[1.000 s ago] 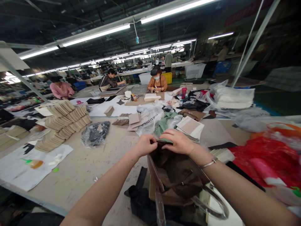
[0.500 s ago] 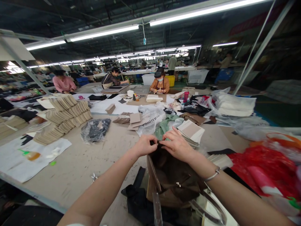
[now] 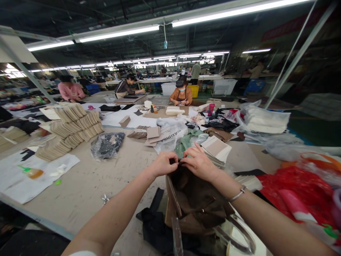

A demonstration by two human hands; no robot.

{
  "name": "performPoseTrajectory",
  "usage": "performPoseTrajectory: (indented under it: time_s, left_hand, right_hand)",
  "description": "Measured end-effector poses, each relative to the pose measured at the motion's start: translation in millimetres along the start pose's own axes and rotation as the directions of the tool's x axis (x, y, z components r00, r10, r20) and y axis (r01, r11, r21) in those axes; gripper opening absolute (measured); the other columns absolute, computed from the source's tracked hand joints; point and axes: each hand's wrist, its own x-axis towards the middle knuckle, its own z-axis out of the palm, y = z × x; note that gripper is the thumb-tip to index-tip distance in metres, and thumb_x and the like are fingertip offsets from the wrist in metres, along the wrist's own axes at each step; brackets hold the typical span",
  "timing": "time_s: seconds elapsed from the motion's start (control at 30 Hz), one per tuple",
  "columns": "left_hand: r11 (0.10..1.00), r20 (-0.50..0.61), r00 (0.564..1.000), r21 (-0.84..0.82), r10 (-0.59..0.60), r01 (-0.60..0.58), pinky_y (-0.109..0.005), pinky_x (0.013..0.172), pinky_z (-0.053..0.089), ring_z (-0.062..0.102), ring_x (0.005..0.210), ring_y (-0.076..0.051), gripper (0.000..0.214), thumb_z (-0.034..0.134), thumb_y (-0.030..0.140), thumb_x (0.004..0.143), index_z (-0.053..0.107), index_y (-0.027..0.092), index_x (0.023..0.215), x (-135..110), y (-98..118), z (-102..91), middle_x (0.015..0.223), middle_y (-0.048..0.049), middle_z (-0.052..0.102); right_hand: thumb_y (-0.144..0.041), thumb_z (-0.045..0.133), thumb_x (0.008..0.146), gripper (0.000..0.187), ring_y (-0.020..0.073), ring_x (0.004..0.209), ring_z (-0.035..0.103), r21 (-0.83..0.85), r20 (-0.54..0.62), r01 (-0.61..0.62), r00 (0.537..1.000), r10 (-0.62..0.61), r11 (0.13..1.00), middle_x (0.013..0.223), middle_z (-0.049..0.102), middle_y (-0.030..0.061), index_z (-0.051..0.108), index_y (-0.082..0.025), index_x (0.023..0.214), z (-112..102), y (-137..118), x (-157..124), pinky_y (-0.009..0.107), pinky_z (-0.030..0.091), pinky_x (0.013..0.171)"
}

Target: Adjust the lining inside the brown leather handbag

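A dark brown leather bag lies in front of me on the worktable, with a brown board panel along its left side and handle loops trailing toward me. My left hand and my right hand meet at the bag's far top edge. Both pinch that edge with fingertips nearly touching. A metal bangle sits on my right wrist. Under the bag lies black fabric.
Stacks of tan card pieces stand at left, a black bundle in clear plastic nearer. White and tan boards lie beyond my right hand. Red plastic bags fill the right. Other people sit at the far tables.
My hands have drawn closer together on the bag's top edge, from slightly apart to nearly touching. The view has shifted a little; the bag stays in place.
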Motion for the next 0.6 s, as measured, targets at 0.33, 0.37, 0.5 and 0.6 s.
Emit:
performPoseTrajectory:
  time_s: [0.33, 0.37, 0.5, 0.6]
  left_hand:
    - [0.996, -0.079, 0.993, 0.025, -0.082, 0.085, -0.022, 0.063, 0.043, 0.057, 0.064, -0.011, 0.008, 0.054, 0.02, 0.068, 0.061, 0.017, 0.069, 2, -7, 6.3, 0.069, 0.0008, 0.065]
    - [0.994, -0.087, 0.992, 0.036, -0.096, 0.099, -0.022, 0.062, 0.042, 0.057, 0.064, -0.011, 0.008, 0.054, 0.021, 0.069, 0.061, 0.017, 0.068, 3, -7, 7.2, 0.068, 0.0008, 0.065]
    - [0.99, -0.122, 0.985, 0.06, -0.121, 0.129, -0.022, 0.063, 0.042, 0.057, 0.063, -0.011, 0.008, 0.053, 0.021, 0.069, 0.059, 0.017, 0.065, 5, -7, 10.1, 0.066, 0.0011, 0.064]
    - [0.99, -0.132, 0.984, 0.063, -0.119, 0.128, -0.022, 0.062, 0.041, 0.056, 0.062, -0.011, 0.008, 0.053, 0.019, 0.068, 0.059, 0.017, 0.064, 7, -7, 10.9, 0.065, 0.0015, 0.064]
  right_hand:
    - [-0.02, 0.055, 0.079, 0.011, 0.0189, 0.089, 0.048, 0.112, -0.008, -0.117, 0.993, 0.118, 0.987, 0.088, 0.056, 0.0038, 0.065, -0.022, 0.076, 4, -2, 4, 0.046, 0.03, 0.094]
    - [-0.019, 0.055, 0.078, 0.01, 0.0188, 0.088, 0.048, 0.116, -0.004, -0.135, 0.991, 0.137, 0.984, 0.088, 0.056, 0.0042, 0.065, -0.021, 0.075, 5, -2, 5, 0.043, 0.034, 0.091]
    - [-0.016, 0.055, 0.075, 0.007, 0.0193, 0.087, 0.047, 0.108, -0.014, -0.218, 0.975, 0.221, 0.97, 0.086, 0.055, 0.0059, 0.062, -0.018, 0.072, 10, -5, 6, 0.033, 0.041, 0.078]
    - [-0.016, 0.054, 0.074, 0.007, 0.0193, 0.087, 0.048, 0.08, -0.04, -0.253, 0.966, 0.257, 0.964, 0.086, 0.056, 0.0059, 0.06, -0.018, 0.071, 14, -7, 7, 0.031, 0.042, 0.076]
